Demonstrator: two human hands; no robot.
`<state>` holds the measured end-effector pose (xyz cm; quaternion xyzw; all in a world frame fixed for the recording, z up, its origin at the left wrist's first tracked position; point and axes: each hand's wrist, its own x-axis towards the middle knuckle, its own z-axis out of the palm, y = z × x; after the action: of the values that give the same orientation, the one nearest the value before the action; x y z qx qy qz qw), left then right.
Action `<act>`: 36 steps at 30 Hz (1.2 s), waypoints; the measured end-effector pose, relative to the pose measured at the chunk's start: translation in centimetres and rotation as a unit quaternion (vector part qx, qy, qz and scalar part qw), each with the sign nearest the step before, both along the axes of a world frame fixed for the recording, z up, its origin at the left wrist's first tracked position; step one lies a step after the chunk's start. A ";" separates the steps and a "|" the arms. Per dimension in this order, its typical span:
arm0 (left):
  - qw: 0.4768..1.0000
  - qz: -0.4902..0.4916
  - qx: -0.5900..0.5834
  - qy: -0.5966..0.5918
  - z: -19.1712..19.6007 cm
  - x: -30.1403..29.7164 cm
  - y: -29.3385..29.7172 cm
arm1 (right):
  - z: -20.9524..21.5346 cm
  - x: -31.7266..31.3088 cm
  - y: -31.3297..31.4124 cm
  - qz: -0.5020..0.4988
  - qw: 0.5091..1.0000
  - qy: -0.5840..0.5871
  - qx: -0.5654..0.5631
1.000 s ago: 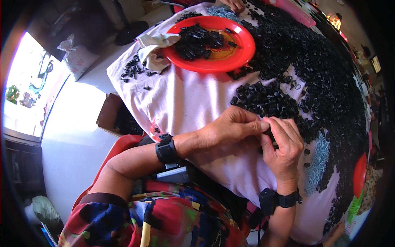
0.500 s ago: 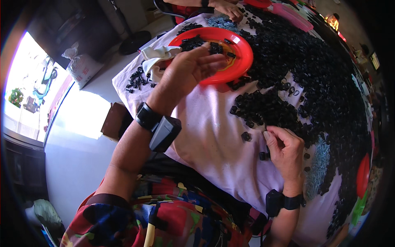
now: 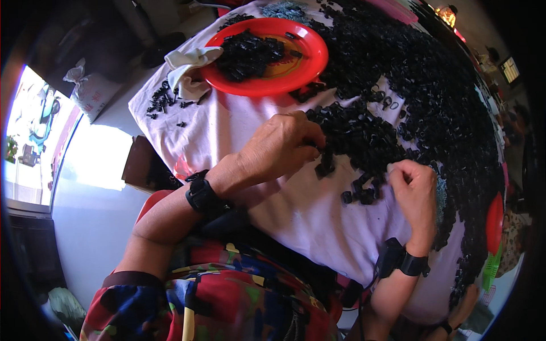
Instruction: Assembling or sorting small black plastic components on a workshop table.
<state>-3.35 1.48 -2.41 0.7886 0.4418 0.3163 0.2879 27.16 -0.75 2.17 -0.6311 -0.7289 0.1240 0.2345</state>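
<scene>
My left hand (image 3: 278,146) is over the near edge of a pile of small black plastic parts (image 3: 364,133), its fingers curled in toward the thumb. Whatever may be between those fingertips is hidden. At the right side of the same pile is my right hand (image 3: 414,190), thumb and forefinger pressed together; I cannot make out anything in the pinch. A few loose black parts (image 3: 364,193) lie on the pale cloth between the two hands. Beyond my left hand, a red plate (image 3: 267,86) holds a heap of black pieces (image 3: 247,54).
A white cloth glove (image 3: 190,71) touches the plate's left rim, with black screw-like pieces (image 3: 164,99) beside it. A much larger black heap (image 3: 438,102) spreads to the right. Bluish thin strands (image 3: 284,10) lie at the far edge. Another person's hand (image 3: 469,301) shows at lower right.
My left hand has come from over the plate back to the pile, its fingers now curled. More loose parts lie between my hands. The view has shifted; the far person's hand is out of it.
</scene>
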 end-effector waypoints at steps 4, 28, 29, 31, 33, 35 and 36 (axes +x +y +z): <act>1.000 -0.003 -0.001 -0.009 0.8 0.7 -0.6 | 1.6 1.7 -0.1 -0.083 0.988 -0.126 0.011; 0.996 0.027 0.081 0.026 -0.3 0.3 -0.7 | 1.0 3.6 -0.5 -0.033 0.993 0.001 -0.115; 0.997 0.027 0.067 0.020 -0.3 -0.1 -0.6 | 0.8 3.4 -0.3 -0.033 0.993 -0.001 -0.115; 0.998 0.025 0.051 0.011 -0.2 -0.1 -0.6 | 0.3 3.3 0.0 0.001 0.995 0.081 -0.060; 1.000 0.007 0.014 0.018 0.2 0.1 -0.8 | 0.0 2.8 0.2 0.009 0.992 0.105 -0.065; 0.999 -0.016 0.049 0.006 -0.5 0.4 -0.7 | -0.2 1.8 0.1 0.041 0.989 0.116 -0.078; 0.996 -0.036 0.084 -0.004 -0.5 0.6 -0.7 | 0.0 1.2 0.0 0.044 0.988 0.110 -0.098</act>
<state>-2.74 0.76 -2.91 0.8241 0.3838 0.3446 0.2339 28.37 -0.71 2.17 -0.6006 -0.7104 0.2737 0.2443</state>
